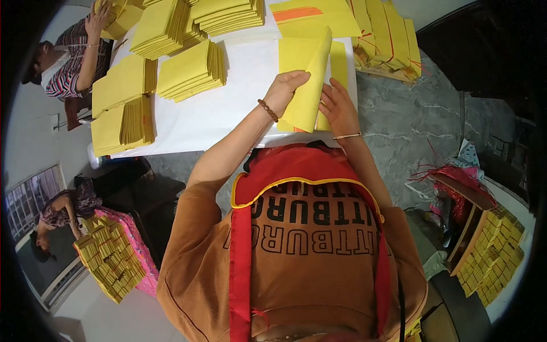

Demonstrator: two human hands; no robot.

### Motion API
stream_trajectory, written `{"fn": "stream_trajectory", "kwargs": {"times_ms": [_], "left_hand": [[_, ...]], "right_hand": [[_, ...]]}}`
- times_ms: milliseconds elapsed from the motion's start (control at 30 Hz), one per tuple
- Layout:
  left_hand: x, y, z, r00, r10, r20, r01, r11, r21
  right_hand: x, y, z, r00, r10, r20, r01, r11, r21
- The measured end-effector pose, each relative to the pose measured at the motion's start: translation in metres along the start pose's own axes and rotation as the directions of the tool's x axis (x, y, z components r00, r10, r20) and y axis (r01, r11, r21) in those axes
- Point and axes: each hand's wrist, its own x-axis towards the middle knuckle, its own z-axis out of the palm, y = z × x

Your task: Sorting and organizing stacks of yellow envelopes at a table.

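Observation:
My left hand (288, 93), a beaded bracelet at its wrist, grips a folded sheet of yellow paper (310, 97) with the thumb on top. The sheet stands up at a slant near the table's right end. Just right of its fold is my right hand (341, 111), fingers spread and partly curled; the fold hides some fingertips, so I cannot tell whether they touch the paper. Beneath lie more flat yellow sheets (338, 62). Another yellow sheet with an orange band (316, 20) lies beyond them.
Stacks of folded yellow paper (191, 71) cover the left and far parts of the white table (239, 108). Tied yellow bundles (387, 37) stand off its right end. One person (77, 54) works at the far left; another (65, 211) is near a pile of yellow bundles (111, 259).

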Motion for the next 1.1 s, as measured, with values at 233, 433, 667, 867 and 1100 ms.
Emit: {"fn": "stream_trajectory", "kwargs": {"times_ms": [233, 433, 667, 867, 1100], "left_hand": [[0.004, -0.013, -0.004, 0.998, 0.035, -0.044, -0.039, 0.995, -0.096], [0.000, -0.007, -0.015, 1.000, 0.007, -0.013, -0.010, 0.972, -0.235], [-0.005, -0.002, -0.026, 0.999, -0.053, 0.005, 0.052, 0.956, -0.288], [-0.009, 0.004, -0.035, 0.999, -0.030, -0.022, 0.021, 0.939, -0.344], [-0.011, 0.008, -0.049, 0.999, -0.019, -0.036, 0.007, 0.943, -0.332]], "right_hand": [[0.010, 0.002, -0.008, 0.995, 0.072, 0.063, -0.081, 0.987, 0.142], [0.011, -0.004, -0.005, 0.993, 0.119, 0.022, -0.121, 0.986, 0.118], [0.016, -0.004, -0.010, 0.994, 0.103, 0.040, -0.109, 0.968, 0.225], [0.009, -0.013, -0.012, 0.984, 0.157, 0.082, -0.176, 0.918, 0.354], [0.017, -0.001, -0.025, 0.976, 0.217, 0.007, -0.214, 0.956, 0.200]]}}
